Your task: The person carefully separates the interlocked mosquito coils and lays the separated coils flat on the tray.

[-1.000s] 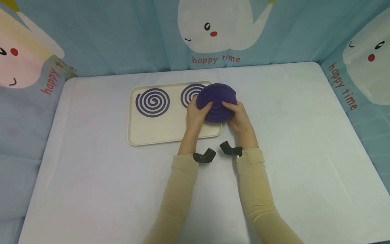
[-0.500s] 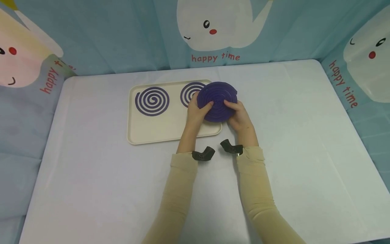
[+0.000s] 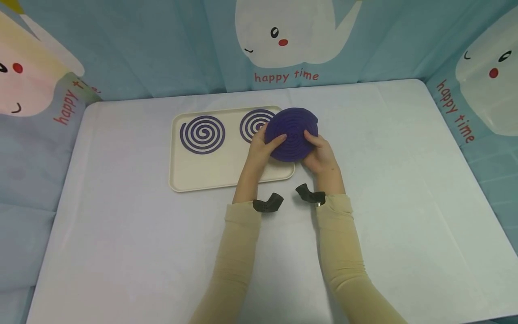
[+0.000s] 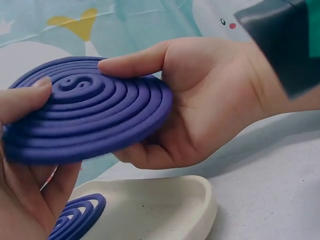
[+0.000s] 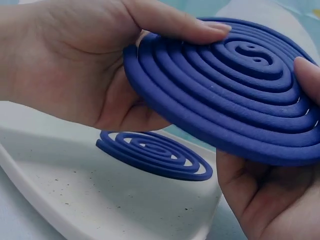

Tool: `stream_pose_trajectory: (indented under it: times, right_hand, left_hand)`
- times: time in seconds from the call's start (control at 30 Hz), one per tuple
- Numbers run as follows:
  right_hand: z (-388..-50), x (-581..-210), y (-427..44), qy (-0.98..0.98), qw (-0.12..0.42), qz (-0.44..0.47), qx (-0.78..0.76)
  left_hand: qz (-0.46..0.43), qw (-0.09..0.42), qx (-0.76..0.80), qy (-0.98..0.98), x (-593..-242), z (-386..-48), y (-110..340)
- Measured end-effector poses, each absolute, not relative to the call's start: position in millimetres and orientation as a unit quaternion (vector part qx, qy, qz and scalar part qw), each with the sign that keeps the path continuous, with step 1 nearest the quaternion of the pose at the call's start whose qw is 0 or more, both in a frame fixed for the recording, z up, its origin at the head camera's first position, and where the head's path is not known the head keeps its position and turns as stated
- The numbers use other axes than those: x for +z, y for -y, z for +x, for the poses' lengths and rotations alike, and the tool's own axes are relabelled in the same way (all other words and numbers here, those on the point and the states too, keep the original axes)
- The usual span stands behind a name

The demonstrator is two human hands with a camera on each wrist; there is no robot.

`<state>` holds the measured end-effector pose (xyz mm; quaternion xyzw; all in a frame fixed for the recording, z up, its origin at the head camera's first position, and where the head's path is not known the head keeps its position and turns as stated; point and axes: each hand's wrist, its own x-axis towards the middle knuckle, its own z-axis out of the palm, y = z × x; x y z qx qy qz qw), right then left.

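Note:
Both my hands hold a round purple-blue pair of nested mosquito coils [image 3: 294,126], raised above the tray's right end. My left hand [image 3: 257,152] grips its left side, thumb on top and fingers beneath. On the opposite side, my right hand [image 3: 322,158] pinches it the same way. The two spirals lie tightly together, with an S-shaped centre visible in the right wrist view. In the left wrist view the coil pair [image 4: 120,110] is tilted. A single open mosquito coil [image 3: 203,133] lies on the tray's left; another coil [image 3: 247,118] is partly hidden behind my left hand.
The cream rectangular tray [image 3: 206,175] lies on a white-covered table [image 3: 121,234]. Blue curtains [image 3: 162,49] with printed whales surround the back and sides. Black wrist devices [image 3: 269,203] sit on the beige sleeves [image 3: 344,243].
The held coil pair has shifted slightly to the right, with both hands moving along. My thumbs are a little farther apart on its top. The tray and its coils have stayed put.

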<state>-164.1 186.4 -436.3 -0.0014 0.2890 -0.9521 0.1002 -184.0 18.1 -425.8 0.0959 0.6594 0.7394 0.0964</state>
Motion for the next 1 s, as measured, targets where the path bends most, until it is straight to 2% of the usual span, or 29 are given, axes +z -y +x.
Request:
stream_pose_trajectory:
  times: [0.27, 1.0]
  right_hand:
    - [-165.6, -438.0, -188.4, -0.24, 0.082, -0.005, -0.967]
    - [-166.9, -440.9, -189.6, -0.181, 0.117, -0.028, -0.976]
  left_hand:
    - [0.115, 0.138, 0.801, -0.572, -425.8, -182.0, -13.1]
    - [0.114, 0.149, 0.822, -0.538, -425.9, -180.5, -11.5]
